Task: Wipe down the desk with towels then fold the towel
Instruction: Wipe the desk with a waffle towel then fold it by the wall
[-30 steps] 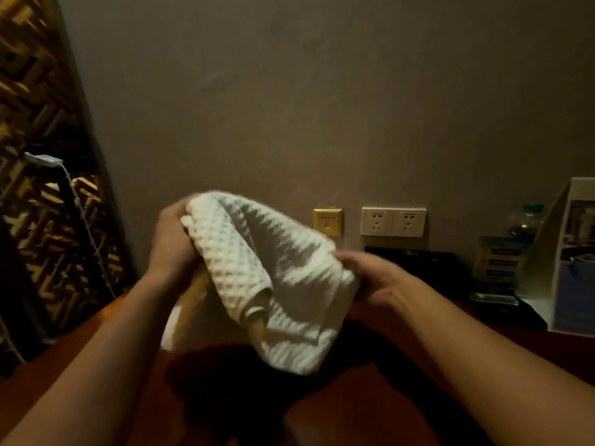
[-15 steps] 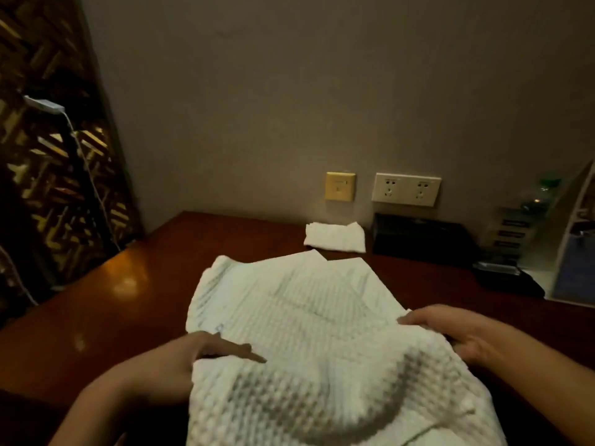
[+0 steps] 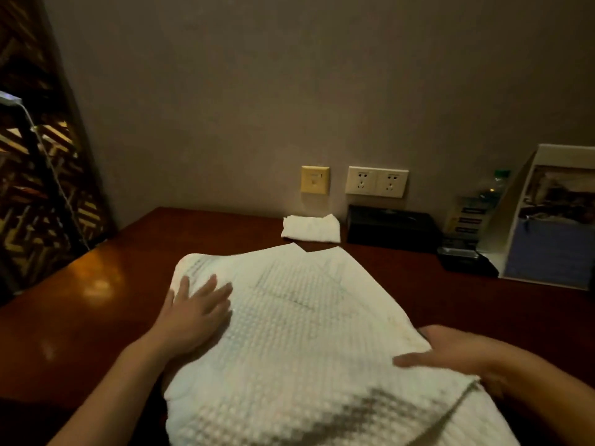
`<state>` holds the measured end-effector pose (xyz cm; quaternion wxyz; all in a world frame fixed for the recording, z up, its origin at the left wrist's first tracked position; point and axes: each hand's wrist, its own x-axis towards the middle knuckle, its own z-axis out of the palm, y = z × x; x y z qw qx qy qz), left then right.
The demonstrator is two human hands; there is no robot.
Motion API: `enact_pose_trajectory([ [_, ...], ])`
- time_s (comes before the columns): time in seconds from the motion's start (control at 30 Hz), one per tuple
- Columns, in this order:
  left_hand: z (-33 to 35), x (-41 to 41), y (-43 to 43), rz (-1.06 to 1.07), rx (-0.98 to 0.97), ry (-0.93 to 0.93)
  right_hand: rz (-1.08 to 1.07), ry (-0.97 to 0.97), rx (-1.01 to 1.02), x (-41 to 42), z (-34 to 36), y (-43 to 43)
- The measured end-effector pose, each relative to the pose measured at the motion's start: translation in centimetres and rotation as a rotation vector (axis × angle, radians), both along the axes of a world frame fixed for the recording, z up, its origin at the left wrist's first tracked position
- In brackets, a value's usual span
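Now the big white towel (image 3: 306,333) is lying spread out on the desk (image 3: 96,317), reaching from the middle of the tabletop to its near edge. The left hand (image 3: 193,317) is pressing flat on the towel's left part, with its fingers straight. The right hand (image 3: 457,352) is resting on the towel's right border. It is blurred, so I cannot tell if it is pinching the cloth. The two hands are lying well apart. A small folded cloth (image 3: 311,228) is sitting at the far edge, just beside a black box (image 3: 392,226).

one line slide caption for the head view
Left hand flattens and right hand holds a white waffle-weave towel on a reddish wooden desk
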<state>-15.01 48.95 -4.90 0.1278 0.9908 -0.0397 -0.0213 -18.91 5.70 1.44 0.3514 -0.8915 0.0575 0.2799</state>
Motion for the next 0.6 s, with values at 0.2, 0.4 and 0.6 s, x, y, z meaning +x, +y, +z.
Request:
enact_pose_trajectory([
  [0.2,-0.1,3.8,0.6,0.042,-0.071,-0.041,0.157,-0.607,-0.596,-0.1,0.5,1.8],
  [0.4,2.8,9.5,-3.3,0.078,-0.454,-0.209,0.186,-0.268,-0.641,-2.4,1.4,3.8],
  [0.6,2.4,15.4,-12.7,-0.721,-0.138,-0.135,-0.104,-0.213,-0.508,-6.8,-0.7,2.4],
])
